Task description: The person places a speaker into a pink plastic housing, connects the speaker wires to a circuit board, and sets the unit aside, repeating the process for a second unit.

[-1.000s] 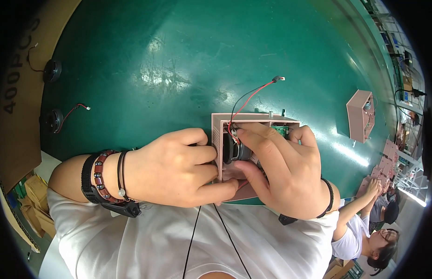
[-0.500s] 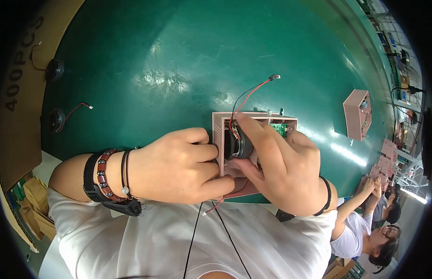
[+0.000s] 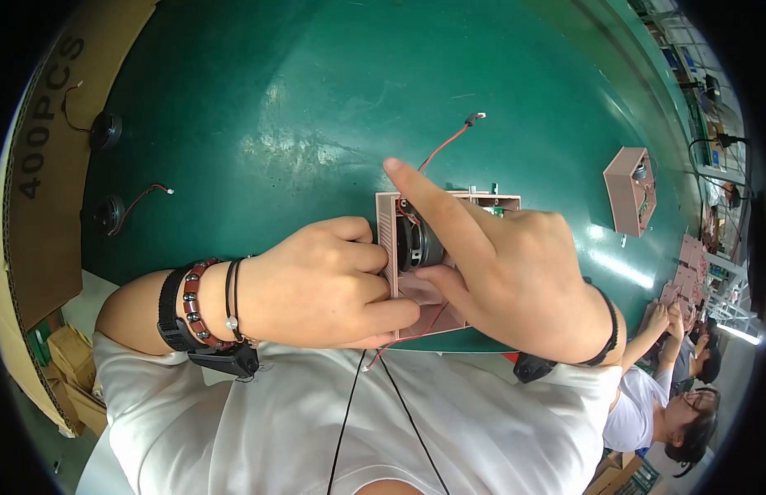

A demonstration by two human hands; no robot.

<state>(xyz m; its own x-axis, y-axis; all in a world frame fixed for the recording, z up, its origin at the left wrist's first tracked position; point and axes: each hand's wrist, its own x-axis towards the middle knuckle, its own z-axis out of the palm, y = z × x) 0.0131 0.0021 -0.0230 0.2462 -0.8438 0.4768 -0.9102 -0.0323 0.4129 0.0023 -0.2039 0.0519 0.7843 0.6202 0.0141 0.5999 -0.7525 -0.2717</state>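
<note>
A pink plastic housing (image 3: pixel 387 227) lies at the near edge of the green table (image 3: pixel 317 107). Inside it sits a round black speaker (image 3: pixel 418 243) with red and black wires (image 3: pixel 445 144) running out over the table. My left hand (image 3: pixel 317 285) grips the housing's left wall, fingers curled. My right hand (image 3: pixel 507 264) rests over the housing's right part, thumb under the speaker, index finger stretched out above it. A green circuit board (image 3: pixel 497 211) peeks out behind the right hand.
Two loose black speakers (image 3: pixel 111 213) lie at the table's far left beside a cardboard box (image 3: pixel 36 206). A second pink housing (image 3: pixel 631 190) stands at the right. People sit working further along at the right (image 3: pixel 688 388).
My right index finger has lifted off the housing and now points straight out over the speaker. The speaker shows more clearly. The left hand kept its grip.
</note>
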